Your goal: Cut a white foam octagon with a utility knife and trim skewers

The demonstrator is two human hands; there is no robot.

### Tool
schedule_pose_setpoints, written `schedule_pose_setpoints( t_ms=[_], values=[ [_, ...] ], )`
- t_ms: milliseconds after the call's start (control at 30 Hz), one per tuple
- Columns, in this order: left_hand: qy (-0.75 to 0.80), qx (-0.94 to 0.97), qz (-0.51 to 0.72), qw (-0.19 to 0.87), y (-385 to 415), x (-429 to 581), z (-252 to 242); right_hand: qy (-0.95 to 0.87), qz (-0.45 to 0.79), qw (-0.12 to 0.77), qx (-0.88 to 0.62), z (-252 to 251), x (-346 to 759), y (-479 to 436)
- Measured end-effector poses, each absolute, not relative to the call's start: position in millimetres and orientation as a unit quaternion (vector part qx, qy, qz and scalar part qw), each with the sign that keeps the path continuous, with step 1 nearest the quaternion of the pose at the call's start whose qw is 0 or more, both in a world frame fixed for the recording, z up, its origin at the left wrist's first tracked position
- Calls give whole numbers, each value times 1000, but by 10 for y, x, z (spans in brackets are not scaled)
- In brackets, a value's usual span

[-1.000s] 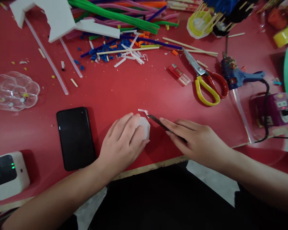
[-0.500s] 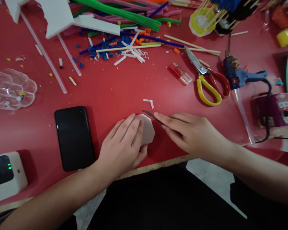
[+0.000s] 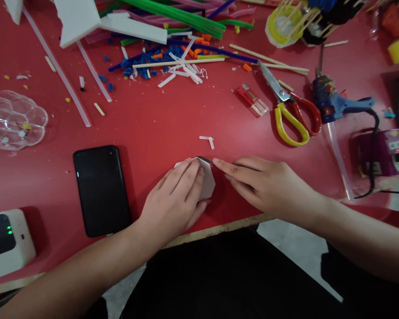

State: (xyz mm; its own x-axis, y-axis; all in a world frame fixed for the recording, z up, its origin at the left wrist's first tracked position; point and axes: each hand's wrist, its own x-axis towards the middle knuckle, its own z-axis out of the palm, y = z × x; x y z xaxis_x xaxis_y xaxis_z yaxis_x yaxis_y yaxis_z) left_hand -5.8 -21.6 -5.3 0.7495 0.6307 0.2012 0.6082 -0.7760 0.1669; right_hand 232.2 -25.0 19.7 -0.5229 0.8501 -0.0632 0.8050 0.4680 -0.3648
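My left hand [image 3: 176,201] lies flat on a small white hexagonal foam piece [image 3: 209,182] near the front edge of the red table [image 3: 153,128], fingers together and pressing it down. My right hand [image 3: 262,186] holds a thin dark blade [image 3: 204,158], index finger stretched along it. Only the blade's tip shows, at the foam piece's top edge. Two small white foam offcuts [image 3: 208,140] lie just beyond.
A black phone [image 3: 101,188] lies left of my left hand, a white device [image 3: 6,241] at far left. Beyond are scissors [image 3: 287,108], a red lighter [image 3: 252,99], a blue glue gun [image 3: 334,102], a clear plastic tray [image 3: 13,119], and foam scraps, sticks and pipe cleaners.
The blade has moved left, from beside the foam piece onto its top edge. My left hand has shifted slightly on the foam piece, which now shows more of its right side.
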Motion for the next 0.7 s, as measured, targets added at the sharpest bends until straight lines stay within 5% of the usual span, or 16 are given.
schedule_pose_setpoints(
  t_ms=[700],
  values=[
    [327, 934, 143, 28, -191, -26, -65, -895, 97, 24, -434, 184, 2364, -258]
  ],
)
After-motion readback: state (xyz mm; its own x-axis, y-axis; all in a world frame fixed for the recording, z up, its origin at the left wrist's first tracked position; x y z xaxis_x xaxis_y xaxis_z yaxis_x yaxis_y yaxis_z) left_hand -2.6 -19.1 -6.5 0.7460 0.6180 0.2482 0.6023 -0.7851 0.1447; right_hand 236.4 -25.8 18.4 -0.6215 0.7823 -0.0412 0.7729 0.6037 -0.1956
